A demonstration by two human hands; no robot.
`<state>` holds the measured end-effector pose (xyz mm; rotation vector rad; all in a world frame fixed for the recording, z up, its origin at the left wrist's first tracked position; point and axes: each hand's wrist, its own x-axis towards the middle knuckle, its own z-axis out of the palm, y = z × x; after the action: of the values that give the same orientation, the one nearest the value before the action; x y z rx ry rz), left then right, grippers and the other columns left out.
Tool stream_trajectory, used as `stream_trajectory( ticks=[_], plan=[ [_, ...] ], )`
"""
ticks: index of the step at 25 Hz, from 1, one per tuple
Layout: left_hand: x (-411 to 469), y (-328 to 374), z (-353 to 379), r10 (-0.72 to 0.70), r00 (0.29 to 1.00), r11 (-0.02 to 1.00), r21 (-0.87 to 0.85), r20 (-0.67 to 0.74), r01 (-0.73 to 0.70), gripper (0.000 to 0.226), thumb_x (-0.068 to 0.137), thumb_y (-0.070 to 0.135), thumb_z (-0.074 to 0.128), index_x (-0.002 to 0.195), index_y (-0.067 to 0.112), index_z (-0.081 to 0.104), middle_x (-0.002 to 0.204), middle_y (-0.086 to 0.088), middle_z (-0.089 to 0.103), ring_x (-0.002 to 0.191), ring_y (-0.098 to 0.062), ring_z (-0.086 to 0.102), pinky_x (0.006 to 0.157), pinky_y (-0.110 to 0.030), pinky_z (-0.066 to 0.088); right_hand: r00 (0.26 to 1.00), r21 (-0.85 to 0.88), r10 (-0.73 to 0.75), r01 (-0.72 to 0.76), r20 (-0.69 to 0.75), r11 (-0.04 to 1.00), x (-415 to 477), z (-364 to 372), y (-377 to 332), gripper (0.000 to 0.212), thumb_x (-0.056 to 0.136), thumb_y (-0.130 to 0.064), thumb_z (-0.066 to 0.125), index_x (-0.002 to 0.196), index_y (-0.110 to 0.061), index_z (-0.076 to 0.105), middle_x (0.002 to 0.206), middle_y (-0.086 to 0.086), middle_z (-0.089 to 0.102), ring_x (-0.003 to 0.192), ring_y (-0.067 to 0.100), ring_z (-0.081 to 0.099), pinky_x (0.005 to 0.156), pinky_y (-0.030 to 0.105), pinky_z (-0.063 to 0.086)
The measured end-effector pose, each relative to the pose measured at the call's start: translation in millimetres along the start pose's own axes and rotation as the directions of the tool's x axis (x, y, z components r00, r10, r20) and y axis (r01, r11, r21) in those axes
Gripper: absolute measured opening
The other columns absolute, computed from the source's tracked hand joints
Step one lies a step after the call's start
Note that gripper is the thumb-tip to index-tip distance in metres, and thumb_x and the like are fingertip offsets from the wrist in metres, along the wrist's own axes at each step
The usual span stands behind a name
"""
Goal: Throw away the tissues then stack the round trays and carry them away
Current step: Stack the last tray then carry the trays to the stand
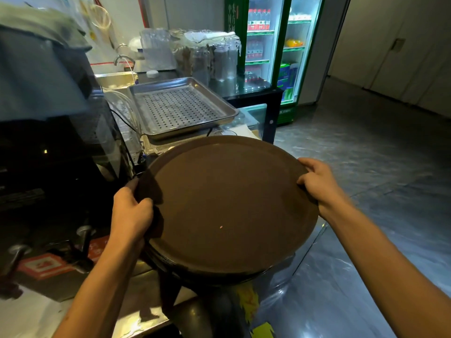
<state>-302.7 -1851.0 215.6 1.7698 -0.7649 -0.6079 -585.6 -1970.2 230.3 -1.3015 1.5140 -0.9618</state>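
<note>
A stack of round brown trays (227, 206) fills the middle of the view, held roughly level over the end of a counter. The top tray's face is bare except for a tiny pale speck. Rims of more trays show beneath its near edge. My left hand (131, 211) grips the stack's left rim, thumb on top. My right hand (317, 184) holds the right rim, fingers curled over the edge. No tissues are in sight.
A perforated steel tray (180, 107) sits on the counter just beyond the round trays. A dark beverage machine (48, 152) with taps stands at the left. Glass jars (207, 57) and a sink faucet (123, 59) are behind. Lit drink fridges (275, 45) stand at the back; open tiled floor (366, 167) lies right.
</note>
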Motion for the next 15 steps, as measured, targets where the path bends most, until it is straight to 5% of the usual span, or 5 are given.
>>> stream_trajectory(
  ticks=[3,6,10,13,15],
  plan=[
    [5.0,-9.1,-2.2,-0.024,1.000,1.000,-0.008,-0.010,0.024,0.059,0.089,-0.012,0.042,0.145,0.008,0.037,0.101,-0.009,0.063,0.069,-0.008,0.056,0.053,-0.023,0.045,1.000,-0.044,-0.007,0.008,0.017,0.999,7.6,6.7,0.9,0.053,0.086,0.015,0.039,0.124,-0.016,0.058,0.094,-0.003,0.064,0.078,0.013,0.061,0.086,0.045,0.054],
    [8.9,-10.5,-6.2,-0.034,0.999,0.999,0.016,-0.040,0.034,0.059,0.089,-0.011,0.045,0.144,0.008,0.037,0.083,0.006,0.059,0.068,-0.007,0.055,0.046,-0.015,0.049,0.999,-0.042,-0.015,0.016,0.031,0.999,8.2,14.6,2.4,0.050,0.087,0.017,0.038,0.123,-0.013,0.057,0.082,-0.008,0.058,0.072,0.009,0.057,0.086,0.045,0.052],
    [15.6,-16.2,-10.2,-0.035,0.999,0.997,0.070,-0.041,0.038,0.063,0.081,0.003,0.054,0.141,0.020,0.041,0.088,0.000,0.066,0.083,-0.023,0.065,0.082,-0.046,0.057,0.997,-0.094,-0.069,0.072,0.038,0.993,12.6,19.5,5.5,0.049,0.090,0.013,0.040,0.119,-0.023,0.055,0.085,-0.011,0.056,0.075,0.007,0.056,0.074,0.034,0.053],
    [17.8,-27.2,-10.8,-0.045,0.996,0.991,0.126,-0.071,0.054,0.031,0.072,0.020,0.053,0.102,0.028,0.056,0.092,-0.013,0.067,0.085,-0.031,0.066,0.078,-0.054,0.056,0.989,-0.190,-0.143,0.149,0.044,0.970,15.4,20.5,12.5,0.050,0.088,0.010,0.045,0.130,-0.016,0.055,0.094,-0.007,0.056,0.082,0.010,0.056,0.079,0.035,0.051],
    [16.7,-33.5,-9.0,-0.034,0.996,0.990,0.133,-0.081,0.045,0.015,0.072,0.022,0.052,0.082,0.033,0.050,0.097,-0.020,0.067,0.087,-0.034,0.065,0.079,-0.056,0.054,0.981,-0.241,-0.189,0.193,0.041,0.951,15.8,20.3,14.9,0.049,0.087,0.008,0.047,0.132,-0.012,0.053,0.094,-0.007,0.055,0.085,0.015,0.056,0.086,0.043,0.052]
  ],
)
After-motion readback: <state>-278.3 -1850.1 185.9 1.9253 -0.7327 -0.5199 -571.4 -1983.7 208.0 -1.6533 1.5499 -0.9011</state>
